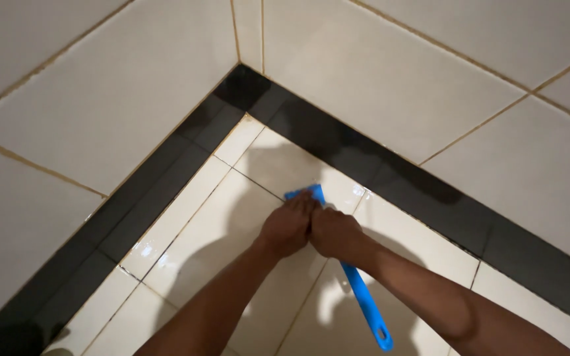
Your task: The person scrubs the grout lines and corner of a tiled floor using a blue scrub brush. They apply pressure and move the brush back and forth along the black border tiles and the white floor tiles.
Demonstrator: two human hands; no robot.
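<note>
We clamp both left hand (288, 227) and right hand (333, 232) side by side on the long blue plastic brush (362, 293), head down on wet cream floor tiles (199, 231), handle trailing back toward us.

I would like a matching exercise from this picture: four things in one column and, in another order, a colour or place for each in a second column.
Things:
1. brush
2. skirting tiles
3. left hand
4. floor tiles

Descriptions:
a. black band along the foot of the walls
b. blue, its long handle pointing toward the camera
c. pale and glossy, with thin grout lines
d. pressed on the brush head beside the right hand

Pairs: 1-b, 2-a, 3-d, 4-c
</note>
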